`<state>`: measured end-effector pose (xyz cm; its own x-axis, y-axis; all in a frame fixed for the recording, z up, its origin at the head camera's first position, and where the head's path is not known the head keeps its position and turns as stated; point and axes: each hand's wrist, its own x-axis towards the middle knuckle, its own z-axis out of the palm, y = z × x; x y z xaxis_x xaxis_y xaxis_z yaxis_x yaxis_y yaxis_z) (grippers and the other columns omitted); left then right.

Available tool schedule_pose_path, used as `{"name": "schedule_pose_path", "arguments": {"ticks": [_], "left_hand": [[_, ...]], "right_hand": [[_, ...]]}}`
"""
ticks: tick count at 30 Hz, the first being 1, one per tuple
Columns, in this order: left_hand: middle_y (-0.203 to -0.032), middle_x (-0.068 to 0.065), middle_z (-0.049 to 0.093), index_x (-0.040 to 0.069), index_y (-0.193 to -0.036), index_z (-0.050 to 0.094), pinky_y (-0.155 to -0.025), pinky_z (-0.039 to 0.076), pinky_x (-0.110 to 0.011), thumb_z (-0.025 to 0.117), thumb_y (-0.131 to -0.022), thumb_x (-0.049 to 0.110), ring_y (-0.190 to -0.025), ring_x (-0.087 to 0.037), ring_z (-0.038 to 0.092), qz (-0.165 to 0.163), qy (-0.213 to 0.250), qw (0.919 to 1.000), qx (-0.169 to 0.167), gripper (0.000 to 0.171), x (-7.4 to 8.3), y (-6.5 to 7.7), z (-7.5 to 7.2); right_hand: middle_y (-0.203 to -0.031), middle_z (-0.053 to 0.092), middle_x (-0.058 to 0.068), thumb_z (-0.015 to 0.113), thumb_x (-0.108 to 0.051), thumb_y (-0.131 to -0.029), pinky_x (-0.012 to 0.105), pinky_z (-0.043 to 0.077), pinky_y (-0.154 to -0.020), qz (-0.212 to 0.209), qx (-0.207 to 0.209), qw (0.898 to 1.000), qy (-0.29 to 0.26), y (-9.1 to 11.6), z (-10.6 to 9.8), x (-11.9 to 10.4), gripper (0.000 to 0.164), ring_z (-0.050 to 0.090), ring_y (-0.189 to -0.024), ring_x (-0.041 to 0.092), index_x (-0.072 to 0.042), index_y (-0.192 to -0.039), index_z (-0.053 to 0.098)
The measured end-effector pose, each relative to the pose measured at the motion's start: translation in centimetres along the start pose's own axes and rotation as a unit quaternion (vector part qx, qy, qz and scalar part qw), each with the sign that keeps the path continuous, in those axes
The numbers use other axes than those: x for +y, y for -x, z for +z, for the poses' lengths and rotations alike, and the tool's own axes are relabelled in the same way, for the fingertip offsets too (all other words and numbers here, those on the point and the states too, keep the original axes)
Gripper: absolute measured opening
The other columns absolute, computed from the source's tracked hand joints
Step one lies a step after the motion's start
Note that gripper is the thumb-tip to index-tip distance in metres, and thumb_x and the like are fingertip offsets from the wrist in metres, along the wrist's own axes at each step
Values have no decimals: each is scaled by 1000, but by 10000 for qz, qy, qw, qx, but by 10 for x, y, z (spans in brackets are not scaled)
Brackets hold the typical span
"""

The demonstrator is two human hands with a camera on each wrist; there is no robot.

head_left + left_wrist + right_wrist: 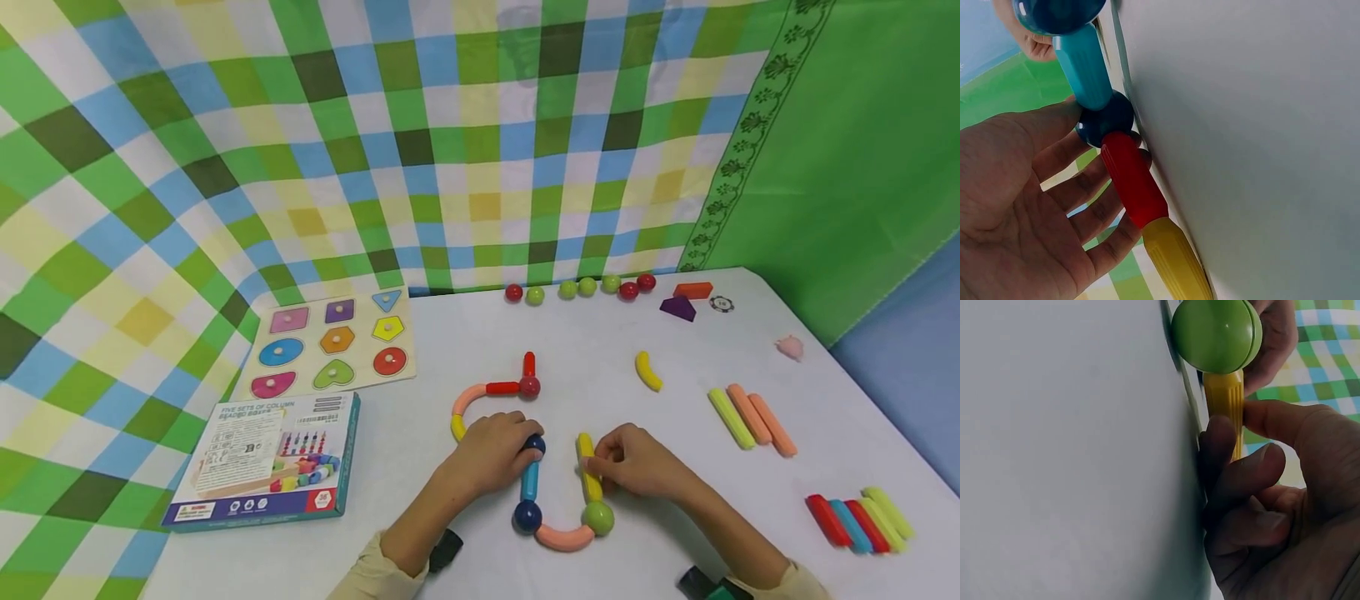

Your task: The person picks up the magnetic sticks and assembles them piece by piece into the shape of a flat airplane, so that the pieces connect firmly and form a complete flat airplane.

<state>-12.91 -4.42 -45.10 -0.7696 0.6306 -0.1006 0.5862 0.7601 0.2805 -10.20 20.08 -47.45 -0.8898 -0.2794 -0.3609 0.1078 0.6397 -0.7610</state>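
In the head view my left hand [491, 454] grips a dark blue ball [536, 445] between thumb and fingers. From that ball a light blue stick [530, 482] leads to another dark blue ball [527, 517]. A salmon curved piece [564, 538] links this one to a green ball [598, 517]. Out of the green ball rises a yellow stick [585, 447], pinched by thumb and fingers of my right hand [641, 462]. The left wrist view shows a red stick [1134, 178] and a yellow piece [1175, 256] beyond the gripped ball, mostly hidden by my hand in the head view.
Red sticks meet at a red ball [529, 387] beyond my left hand. To the left lie a shape puzzle board [408, 367] and a flat box [262, 458]. A yellow curved piece [648, 372] and several sticks [750, 414] lie right; balls [587, 287] line the back.
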Motion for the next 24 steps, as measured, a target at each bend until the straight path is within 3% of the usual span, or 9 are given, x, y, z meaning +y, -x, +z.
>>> {"name": "schedule_pose_path", "arguments": {"ticks": [9,24], "left_hand": [[-99,6,60,21,-125,61,-75,47,-23,64,-90,38,-85,-8,55,30,-17,10000,36,39,1,0,-1],[-103,5,61,21,-126,60,-80,48,-26,64,-90,39,-92,-10,56,47,-35,10000,48,40,1,1,-2]], "right_hand": [[-53,55,-2,67,-41,-86,23,37,-43,-61,-61,9997,228,12,6,0,35,47,-47,10,-12,-68,63],[-53,54,-2,66,-41,-87,23,36,-41,-335,-251,9989,230,13,9,2,33,46,-46,10,-14,-69,62]]}}
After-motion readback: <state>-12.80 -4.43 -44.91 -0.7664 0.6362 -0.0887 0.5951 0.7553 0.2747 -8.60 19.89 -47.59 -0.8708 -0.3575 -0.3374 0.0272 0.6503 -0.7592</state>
